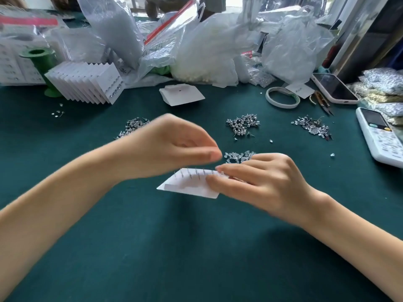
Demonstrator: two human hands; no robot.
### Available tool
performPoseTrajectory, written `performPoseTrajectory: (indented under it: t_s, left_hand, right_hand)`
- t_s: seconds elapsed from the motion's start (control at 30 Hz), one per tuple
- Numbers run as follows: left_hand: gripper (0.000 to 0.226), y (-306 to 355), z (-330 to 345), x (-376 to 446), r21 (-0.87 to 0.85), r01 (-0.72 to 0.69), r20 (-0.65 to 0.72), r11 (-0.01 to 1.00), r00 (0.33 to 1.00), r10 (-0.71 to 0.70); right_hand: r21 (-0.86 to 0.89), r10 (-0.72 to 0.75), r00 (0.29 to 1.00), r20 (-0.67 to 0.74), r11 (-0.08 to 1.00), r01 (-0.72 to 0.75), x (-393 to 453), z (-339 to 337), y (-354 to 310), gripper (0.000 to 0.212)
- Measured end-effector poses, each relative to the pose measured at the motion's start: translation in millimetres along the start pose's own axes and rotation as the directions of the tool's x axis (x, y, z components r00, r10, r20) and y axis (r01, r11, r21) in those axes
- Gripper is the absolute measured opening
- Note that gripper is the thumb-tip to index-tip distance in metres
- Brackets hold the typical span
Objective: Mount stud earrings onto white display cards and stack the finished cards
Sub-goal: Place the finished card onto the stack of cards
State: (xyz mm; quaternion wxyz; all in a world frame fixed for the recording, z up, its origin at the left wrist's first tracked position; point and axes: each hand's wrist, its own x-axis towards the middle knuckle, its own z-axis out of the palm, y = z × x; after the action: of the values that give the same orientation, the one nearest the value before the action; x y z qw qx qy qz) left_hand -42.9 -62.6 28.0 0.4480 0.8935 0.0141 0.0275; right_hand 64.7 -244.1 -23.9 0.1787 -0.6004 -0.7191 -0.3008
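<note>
- Right hand (261,184) pinches white card (189,186) back-up at desk (196,247) centre, so stud posts (196,172) face up for backs.
- Left hand (174,147) above card, fingertips pinched; contents unclear.
- Finished stack (87,82) at 10 o'clock.

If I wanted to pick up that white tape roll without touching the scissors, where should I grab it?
Grab the tape roll from above at its left rim, one finger inside the hole and thumb outside. It lies flat on the cloth, so the open ring gives a good pinch. The scissors lie just right of it, so coming from the left likely keeps you clear.
</note>
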Motion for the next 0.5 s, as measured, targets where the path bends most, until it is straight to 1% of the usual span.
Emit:
performPoseTrajectory:
  t_s: [0.03,0.07,0.1,0.13,0.17,0.2,0.23,0.27,0.3,0.37,0.43,0.5]
  left_hand:
    - [0.028,-2,-8,-2,0.02,0.008,-0.072,1.0,0.997,-0.007]
    - [0.035,-4,-17,-4,0.066,0.021,-0.112,0.998,0.994,-0.014]
    - [0.038,-6,-25,-8,0.095,0.033,-0.114,0.995,0.993,-0.022]
    - [0.039,-9,-31,-13,0.085,0.028,-0.096,0.996,0.995,-0.02]
    - [0.038,-12,-35,-19,0.035,0.013,-0.077,0.999,0.997,-0.01]
    - [0.035,-14,-37,-24,-0.028,0.004,-0.067,1.0,0.998,-0.006]
    - [0.031,-17,-38,-29,-0.084,0.002,-0.067,0.996,0.998,-0.007]
    - [0.025,-20,-38,-32,-0.128,-0.001,-0.081,0.992,0.997,-0.009]
    - [0.021,-21,-37,-35,-0.166,-0.008,-0.109,0.986,0.994,-0.011]
    - [0.018,-22,-35,-37,-0.197,-0.016,-0.2,0.98,0.979,-0.025]
    - [0.014,-22,-35,-39,-0.151,-0.012,-0.298,0.989,0.954,-0.033]
    - [0.012,-25,-42,-40,-0.089,0.003,-0.394,0.996,0.918,-0.038]
  right_hand:
    - [0.052,0.033,0.999,0.003,0.998,-0.033,-1,-1,2,0.031]
    - [0.109,0.074,0.997,0.01,0.991,-0.075,-1,-1,3,0.033]
    - [0.178,0.13,0.991,0.021,0.975,-0.131,-2,-2,4,0.028]
    - [0.272,0.211,0.977,0.031,0.939,-0.212,-3,-2,5,0.019]
    - [0.388,0.32,0.946,0.049,0.867,-0.313,-2,-3,6,0.012]
    - [0.514,0.435,0.895,0.096,0.748,-0.419,-1,-4,8,0.011]
    - [0.624,0.527,0.833,0.168,0.597,-0.503,1,-5,10,0.011]
    - [0.694,0.577,0.782,0.236,0.463,-0.551,3,-5,13,0.012]
    - [0.729,0.595,0.75,0.29,0.37,-0.576,6,-5,15,0.013]
    - [0.751,0.578,0.723,0.379,0.264,-0.605,17,-2,22,0.012]
    - [0.755,0.542,0.712,0.446,0.198,-0.625,30,4,29,0.01]
    - [0.738,0.506,0.703,0.5,0.175,-0.652,47,15,39,0.018]
